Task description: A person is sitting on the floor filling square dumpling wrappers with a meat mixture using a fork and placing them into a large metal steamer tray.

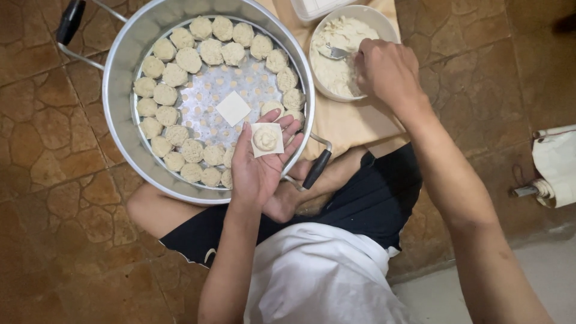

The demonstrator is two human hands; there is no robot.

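Over the steamer pan (120, 66), a square wrapper (267, 140) topped with filling was cradled flat on the open left hand (259, 165), kept level for folding. A spoon (333, 52) was gripped by the right hand (387, 71) inside the filling bowl (384, 18). Finished dumplings (174, 75) were ringed around the perforated tray.

One head-worn camera looks steeply down, close over lap, steamer tray (123, 72) and floor (42, 150).

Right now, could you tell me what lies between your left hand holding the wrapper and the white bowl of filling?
In the head view, the steamer's rim and a bare strip of tan cloth lie between the left hand and the bowl.
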